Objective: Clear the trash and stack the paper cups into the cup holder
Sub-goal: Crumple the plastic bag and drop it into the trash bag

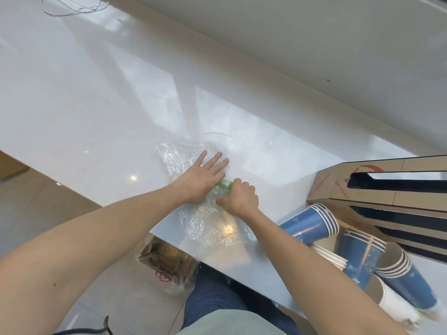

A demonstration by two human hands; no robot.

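Gathering a crumpled sheet of clear plastic wrap (193, 189) near the front edge of the white counter (96, 93), a person works with both bare hands. The left hand (203, 176) lies flat with fingers spread, pressing the wrap down; the right hand (238, 198) is curled into a fist just beside it, pinching a bunched part of the plastic where a green strip (223, 184) shows. Both forearms reach in from the near side, the hands almost touching.

By the look of it, the job is at an early stage. The wrap is not yet cleared, and the blue paper cups (312, 224) lie in several short nested stacks on their sides at the counter's right end, none visibly loaded. The cardboard cup holder (377, 187) rests beside them along the right edge, its slots dark and apparently empty. A plastic bag (167, 264) sits on the floor below the front edge, a likely place for the trash.
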